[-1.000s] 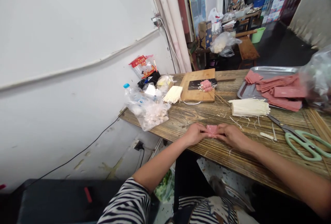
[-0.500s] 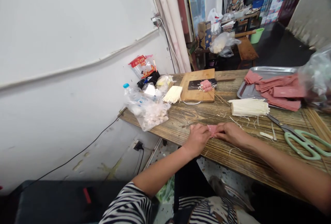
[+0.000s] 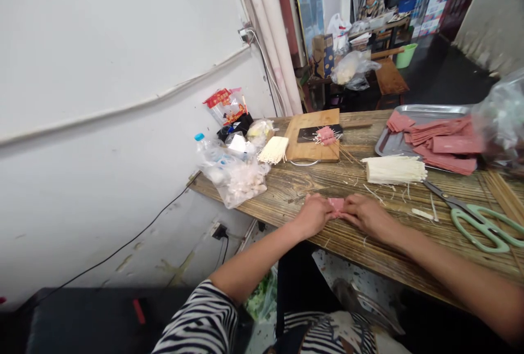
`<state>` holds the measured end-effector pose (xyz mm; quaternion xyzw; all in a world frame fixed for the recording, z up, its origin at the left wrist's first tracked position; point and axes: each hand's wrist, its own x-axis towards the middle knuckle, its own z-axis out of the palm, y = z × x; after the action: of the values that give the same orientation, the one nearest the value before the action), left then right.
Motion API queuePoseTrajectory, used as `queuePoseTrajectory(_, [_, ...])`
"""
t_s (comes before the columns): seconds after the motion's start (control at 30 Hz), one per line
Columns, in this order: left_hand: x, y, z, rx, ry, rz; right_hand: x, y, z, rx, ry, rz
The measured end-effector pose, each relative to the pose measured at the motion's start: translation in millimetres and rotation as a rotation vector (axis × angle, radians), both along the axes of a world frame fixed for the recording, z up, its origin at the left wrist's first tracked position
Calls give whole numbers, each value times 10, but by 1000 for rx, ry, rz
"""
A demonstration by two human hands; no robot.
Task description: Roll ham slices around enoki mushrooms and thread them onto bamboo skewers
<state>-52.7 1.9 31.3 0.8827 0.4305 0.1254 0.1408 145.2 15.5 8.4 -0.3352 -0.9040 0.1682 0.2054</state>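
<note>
Between my two hands, near the table's front edge, lies a pink slice of meat point(image 3: 337, 205). My left hand point(image 3: 314, 214) has its fingers closed on the slice's left end. At the other end my right hand point(image 3: 365, 213) pinches it. Whatever the slice wraps, if anything, is hidden by my fingers. Just beyond my right hand rests a bundle of enoki mushrooms point(image 3: 393, 169), with loose strands scattered around it. Green-handled scissors point(image 3: 478, 222) lie to the right. A pink roll with enoki ends point(image 3: 326, 136) sits on the cleaver's dark blade on the cutting board point(image 3: 295, 138).
A metal tray point(image 3: 382, 144) of pink slices stands at the back right, beside a clear plastic bag point(image 3: 501, 119). Wooden skewers point(image 3: 501, 196) lie at the right. More enoki point(image 3: 275, 149) and a bag point(image 3: 241, 179) are at the left. A person point(image 3: 371, 5) sits far behind.
My hands have shifted slightly on the pink slice, and a little more of it shows between them. Everything else on the table stays in place.
</note>
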Motion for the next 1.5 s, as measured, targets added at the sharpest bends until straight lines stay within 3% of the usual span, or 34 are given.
queuePoseTrajectory(0.17, [-4,112,74,-92,59,-29,-51,-83,17,141,-67,32])
queuePoseTrajectory(0.43, [4,148,165,-172,98,-17,-18,-49,92,12,29,37])
queuePoseTrajectory(0.63, [-4,161,152,-180,99,-27,-80,-168,52,343,-173,-50])
queuePoseTrajectory(0.7, [-10,164,150,-179,77,-18,-98,-188,21,372,-184,-37])
queuePoseTrajectory(0.9, [-58,196,47,-254,-35,-11,-152,-136,120,191,-206,-3])
queuePoseTrajectory(1.07, [-97,106,-57,-271,-213,92,-180,-34,203,16,-190,64])
queuePoseTrajectory(1.3, [-78,-159,-13,24,-80,107,-153,48,95,-13,-162,95])
queuePoseTrajectory(1.4, [-70,-146,-6,28,-82,124,-151,47,96,-34,-152,85])
queuePoseTrajectory(1.5, [-84,-43,-8,-73,-122,127,-142,62,125,-48,-166,53])
